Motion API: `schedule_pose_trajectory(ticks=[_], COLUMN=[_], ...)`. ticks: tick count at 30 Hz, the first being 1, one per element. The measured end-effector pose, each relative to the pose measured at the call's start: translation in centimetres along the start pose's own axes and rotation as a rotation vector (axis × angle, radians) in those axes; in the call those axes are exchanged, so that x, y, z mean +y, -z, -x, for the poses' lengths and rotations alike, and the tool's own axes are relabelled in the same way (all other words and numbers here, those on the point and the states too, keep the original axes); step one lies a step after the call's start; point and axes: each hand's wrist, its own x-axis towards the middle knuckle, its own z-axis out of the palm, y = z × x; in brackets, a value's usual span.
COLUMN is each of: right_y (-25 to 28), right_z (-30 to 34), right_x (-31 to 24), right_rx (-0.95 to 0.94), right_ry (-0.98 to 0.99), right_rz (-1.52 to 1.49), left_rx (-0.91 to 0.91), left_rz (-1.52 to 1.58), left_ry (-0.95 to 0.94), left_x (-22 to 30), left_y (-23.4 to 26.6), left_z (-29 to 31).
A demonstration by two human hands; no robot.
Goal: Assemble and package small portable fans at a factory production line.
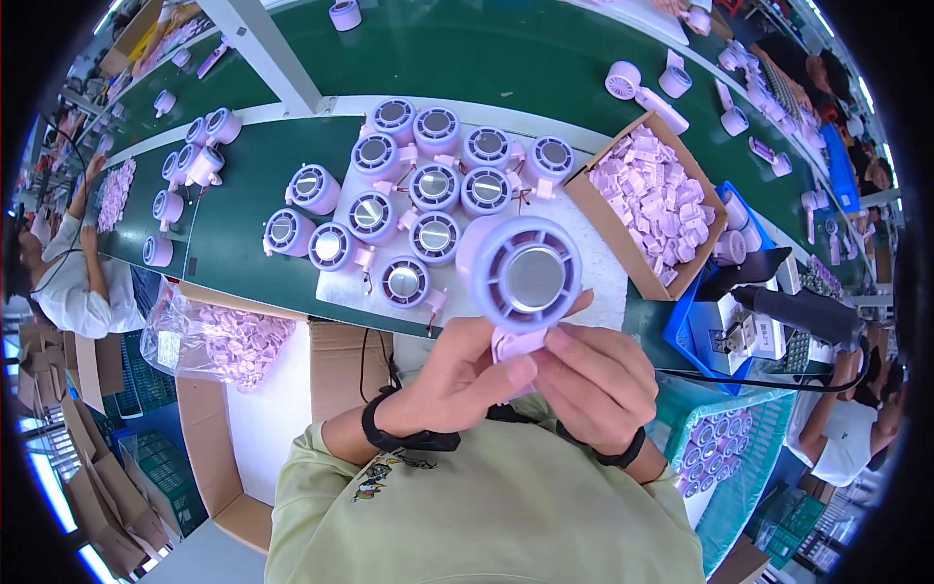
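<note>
Close in front of my chest is a lavender handheld fan unit (530, 274), its round silvery disc and slotted ring turned up. My left hand (455, 375) has its thumb and fingers closed on the short pale-pink neck below the fan head. Against the other side of that neck, my right hand (598, 384) is closed too, its fingertips pressed on the part. Fingers hide much of the neck. Beyond my hands, several similar fan units (434, 186) lie disc-up on a white foam sheet (593, 263), some with thin wires showing.
At the right stands a cardboard box (623, 250) of small pink plastic pieces. Beside it, a blue tray (685, 329) holds a black-handled tool (793, 310). A teal-lined crate (769, 438) of fan units sits lower right; a bag of pink parts (238, 341) lies lower left. Other people work nearby.
</note>
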Motion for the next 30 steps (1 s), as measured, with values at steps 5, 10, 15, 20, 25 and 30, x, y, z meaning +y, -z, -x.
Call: schedule_pose_trajectory(ticks=[5, 10, 15, 20, 25, 30], right_y=[-1.4, -1.7, -0.9, -1.4, -1.5, 0.3], right_z=[0.4, 0.3, 0.6, 1.0, 0.0, 2.9], right_x=[-0.2, -1.7, -0.6, -0.2, -0.5, 2.2], right_rx=[0.157, 0.273, -0.217, -0.154, -0.254, 0.283], right_ry=[-0.103, -0.799, -0.864, -0.955, -1.204, -0.801], right_rz=[-0.287, -1.112, -1.050, -1.045, -1.028, -0.104], left_rx=[0.124, 0.107, 0.132, 0.105, 0.069, 0.272], left_rz=[-0.100, -0.069, -0.178, -0.116, 0.106, 0.415], left_ry=[0.006, 0.022, 0.003, 0.033, 0.167, 0.241], left_x=[1.0, 0.0, 0.1, -0.4, -0.6, -1.0], left_y=[-1.2, 0.1, -0.8, -0.3, 0.7, 0.4], left_z=[-0.9, -1.1, -1.7, -2.1, -2.9, -4.3])
